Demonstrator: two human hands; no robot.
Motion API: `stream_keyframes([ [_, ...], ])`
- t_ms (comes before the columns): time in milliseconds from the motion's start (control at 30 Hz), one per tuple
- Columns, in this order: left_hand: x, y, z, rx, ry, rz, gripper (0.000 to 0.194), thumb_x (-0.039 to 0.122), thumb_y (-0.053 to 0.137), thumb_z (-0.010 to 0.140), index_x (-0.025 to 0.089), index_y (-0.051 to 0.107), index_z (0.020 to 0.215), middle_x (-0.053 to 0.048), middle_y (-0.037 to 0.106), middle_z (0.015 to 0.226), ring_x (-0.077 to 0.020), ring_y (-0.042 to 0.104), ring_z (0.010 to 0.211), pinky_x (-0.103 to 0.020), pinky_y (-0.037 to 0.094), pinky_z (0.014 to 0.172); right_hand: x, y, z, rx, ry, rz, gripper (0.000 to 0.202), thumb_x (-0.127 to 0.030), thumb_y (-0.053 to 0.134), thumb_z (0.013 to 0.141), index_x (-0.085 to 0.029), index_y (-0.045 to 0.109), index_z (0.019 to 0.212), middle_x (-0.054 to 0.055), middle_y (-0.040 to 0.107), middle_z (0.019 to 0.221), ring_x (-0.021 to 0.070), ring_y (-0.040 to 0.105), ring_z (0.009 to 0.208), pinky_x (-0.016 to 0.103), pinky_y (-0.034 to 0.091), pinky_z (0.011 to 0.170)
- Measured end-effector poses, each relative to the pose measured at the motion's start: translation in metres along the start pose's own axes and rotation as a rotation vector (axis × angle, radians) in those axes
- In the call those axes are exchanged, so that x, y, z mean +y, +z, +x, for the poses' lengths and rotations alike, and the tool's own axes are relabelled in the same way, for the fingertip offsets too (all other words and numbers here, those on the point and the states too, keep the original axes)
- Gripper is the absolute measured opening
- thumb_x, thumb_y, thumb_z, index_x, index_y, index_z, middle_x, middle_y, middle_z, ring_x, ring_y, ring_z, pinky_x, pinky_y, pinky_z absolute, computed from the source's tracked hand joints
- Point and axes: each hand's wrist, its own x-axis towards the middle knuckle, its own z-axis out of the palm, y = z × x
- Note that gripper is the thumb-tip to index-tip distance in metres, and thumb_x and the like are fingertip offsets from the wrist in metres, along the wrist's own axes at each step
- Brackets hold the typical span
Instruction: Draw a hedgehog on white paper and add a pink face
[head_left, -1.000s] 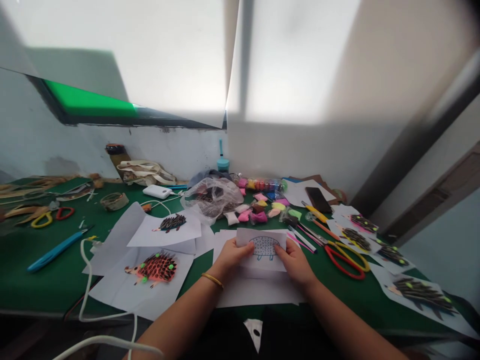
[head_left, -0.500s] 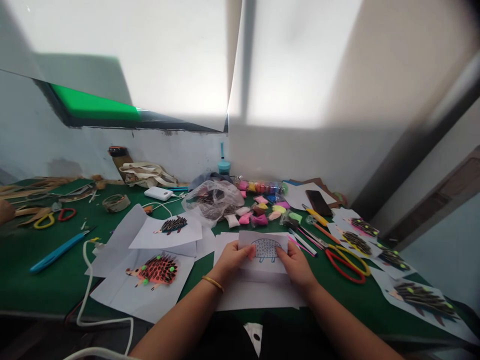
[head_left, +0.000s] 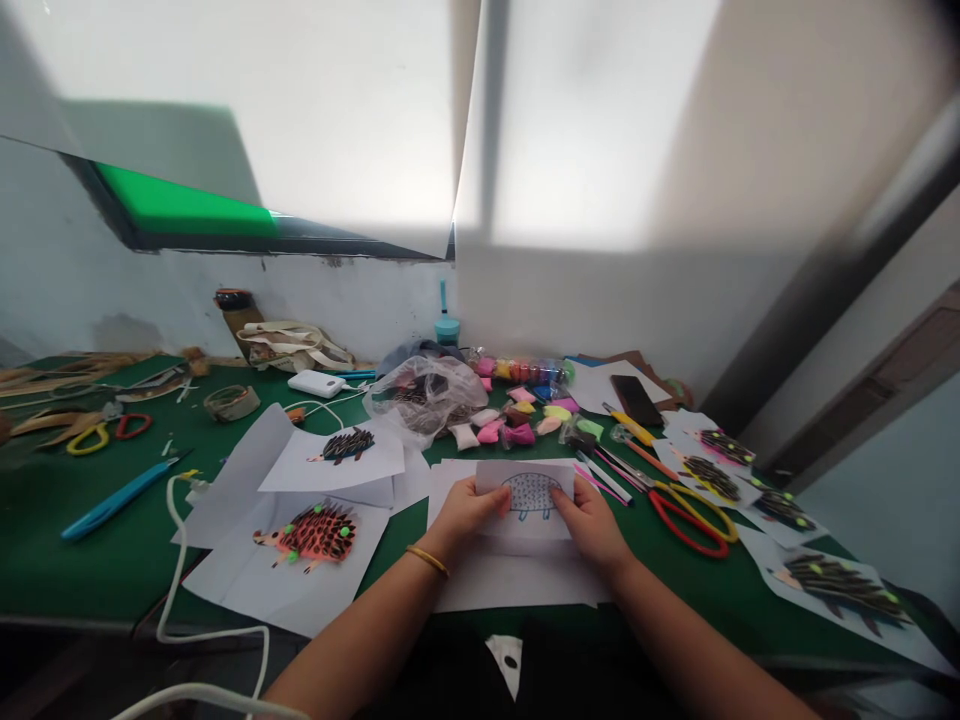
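Between my two hands is a small sheet of white paper [head_left: 525, 530] with a hedgehog-like animal drawn on it in blue, its body filled with small marks. My left hand [head_left: 472, 510] pinches its left side, thumb on top and fingers hidden behind. On the right side my right hand [head_left: 589, 518] grips it the same way, thumb on the drawing. Larger white sheets [head_left: 517, 590] lie on the green table just under it. To the left rests a paper with a red-orange hedgehog [head_left: 319, 535] with dark spines and green dots; behind it is one with a dark hedgehog [head_left: 349, 445].
Scissors with red and yellow handles [head_left: 694, 520] lie right of my hands, near several finished hedgehog pictures [head_left: 847, 585]. Clay packets [head_left: 517, 434] and a plastic bag [head_left: 427, 400] sit behind. A blue cutter [head_left: 116, 500] and a white cable [head_left: 176, 590] are left. A phone [head_left: 636, 400] lies back right.
The view has shifted very slightly. Both hands keep the same hold on the drawn sheet, and nothing else has visibly moved.
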Motion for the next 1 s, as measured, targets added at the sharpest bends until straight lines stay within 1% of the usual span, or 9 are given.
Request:
stream_keyframes([
  [67,0.0,0.001,-0.001,0.02,-0.027,-0.048,0.044,0.055,0.078,0.067,0.015,0.063,0.058,-0.005,0.066,0.069,-0.0188,0.061,0.069,-0.029,0.047,0.07,0.001,0.0,0.001,0.005,0.004,0.02,0.042,-0.052,0.065,0.083,-0.025,0.063,0.114,0.006,0.072,0.107,0.03,0.068,0.098,0.046,0.055,0.086],
  [133,0.0,0.002,-0.003,0.029,-0.036,-0.115,0.044,0.058,0.074,0.071,0.014,0.069,0.071,-0.007,0.07,0.076,-0.0218,0.064,0.074,-0.032,0.05,0.074,0.0,0.001,0.001,0.012,0.007,0.032,0.043,-0.053,0.064,0.083,-0.025,0.062,0.116,0.006,0.072,0.108,0.0304,0.068,0.098,0.046,0.056,0.084],
  [233,-0.001,0.002,-0.004,0.05,0.004,-0.18,0.045,0.057,0.069,0.077,0.013,0.071,0.085,-0.009,0.073,0.085,-0.0239,0.066,0.083,-0.035,0.051,0.079,-0.004,0.002,0.001,0.018,0.002,0.042,0.046,-0.054,0.064,0.082,-0.025,0.061,0.118,0.006,0.072,0.108,0.0308,0.068,0.099,0.046,0.056,0.084],
  [400,-0.002,0.002,-0.003,0.07,-0.003,-0.204,0.043,0.053,0.075,0.072,0.012,0.07,0.085,-0.009,0.072,0.083,-0.0231,0.067,0.078,-0.034,0.051,0.076,-0.006,0.001,0.001,-0.009,0.008,0.045,0.043,-0.051,0.063,0.084,-0.026,0.06,0.119,0.005,0.071,0.112,0.0292,0.068,0.1,0.045,0.056,0.085],
  [500,-0.001,0.003,-0.002,0.05,0.01,-0.14,0.038,0.047,0.081,0.067,0.013,0.067,0.075,-0.007,0.07,0.075,-0.02,0.065,0.07,-0.032,0.051,0.071,-0.006,0.0,0.0,-0.009,-0.005,-0.002,0.043,-0.052,0.063,0.084,-0.025,0.061,0.118,0.006,0.072,0.111,0.0298,0.067,0.101,0.046,0.055,0.087],
  [600,-0.001,0.004,-0.002,0.079,0.036,-0.061,0.037,0.042,0.085,0.062,0.014,0.063,0.071,-0.004,0.065,0.064,-0.017,0.061,0.063,-0.029,0.048,0.065,-0.006,0.0,-0.001,-0.018,-0.024,-0.077,0.044,-0.054,0.064,0.082,-0.024,0.064,0.114,0.006,0.072,0.109,0.0312,0.066,0.101,0.046,0.055,0.086],
  [767,-0.005,0.002,0.0,0.051,0.045,-0.01,0.034,0.04,0.083,0.065,0.015,0.06,0.067,-0.001,0.06,0.058,-0.0146,0.055,0.058,-0.026,0.044,0.06,-0.009,0.001,-0.003,-0.022,-0.051,-0.138,0.041,-0.053,0.062,0.084,-0.024,0.064,0.114,0.007,0.071,0.111,0.0308,0.065,0.103,0.045,0.053,0.09],
  [900,-0.005,-0.001,0.0,0.005,0.08,0.028,0.035,0.044,0.078,0.071,0.015,0.061,0.066,-0.005,0.065,0.066,-0.0174,0.06,0.067,-0.029,0.048,0.069,-0.009,0.002,-0.002,0.015,-0.046,-0.117,0.039,-0.053,0.062,0.084,-0.025,0.065,0.11,0.006,0.072,0.107,0.0302,0.066,0.099,0.045,0.053,0.088],
  [1000,-0.008,-0.002,0.0,0.029,0.063,0.016,0.04,0.042,0.083,0.066,0.014,0.065,0.088,-0.009,0.071,0.087,-0.0223,0.065,0.082,-0.033,0.051,0.078,-0.006,0.001,-0.001,0.031,-0.053,-0.104,0.039,-0.053,0.063,0.083,-0.025,0.065,0.11,0.005,0.072,0.106,0.0301,0.066,0.1,0.045,0.053,0.09],
])
